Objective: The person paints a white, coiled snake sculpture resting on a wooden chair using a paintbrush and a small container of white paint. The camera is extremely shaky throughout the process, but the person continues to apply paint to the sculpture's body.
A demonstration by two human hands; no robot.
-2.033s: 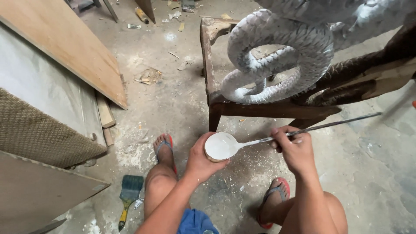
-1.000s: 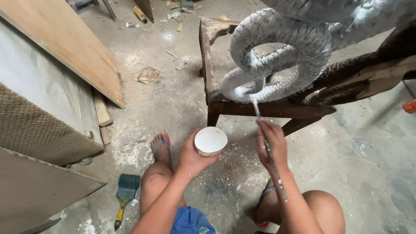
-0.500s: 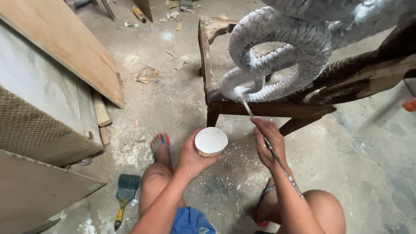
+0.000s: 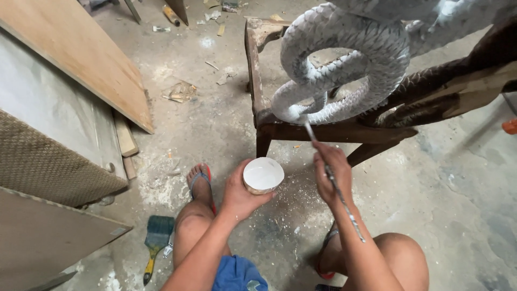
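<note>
1. Looking down from the head camera, the right hand (image 4: 331,175) is closed around the shaft of a thin paintbrush (image 4: 334,180), fingers wrapped tight on its middle.
2. Above and ahead of that grip, the brush tip touches the lowest coil of a scaly, grey-white carved serpent (image 4: 344,64); behind the grip, the handle end runs back over the right forearm toward the knee.
3. The serpent loops up and away from the brush tip, and rests on a dark wooden stand (image 4: 334,132) whose top rail lies just beyond the right hand's knuckles.
4. The left hand (image 4: 239,194) is clamped on a small round cup of white paint (image 4: 263,175), cupping it from below and from the side, with the thumb along its near wall.
5. The cup sits just left of the brush grip, near it but not touching, level with the right hand and held upright, its white surface facing the camera.
6. Below both grips lie the person's bare knees and blue shorts; a foot in a red sandal (image 4: 200,180) is planted just left of the cup hand.
7. Farther left of and below the cup grip, a wide flat brush with a yellow handle (image 4: 156,240) lies on the dusty concrete floor (image 4: 463,205).
8. Well left of both hands, a wooden board (image 4: 81,59) leans across panels, with a woven brown sheet (image 4: 48,167) beneath it.
</note>
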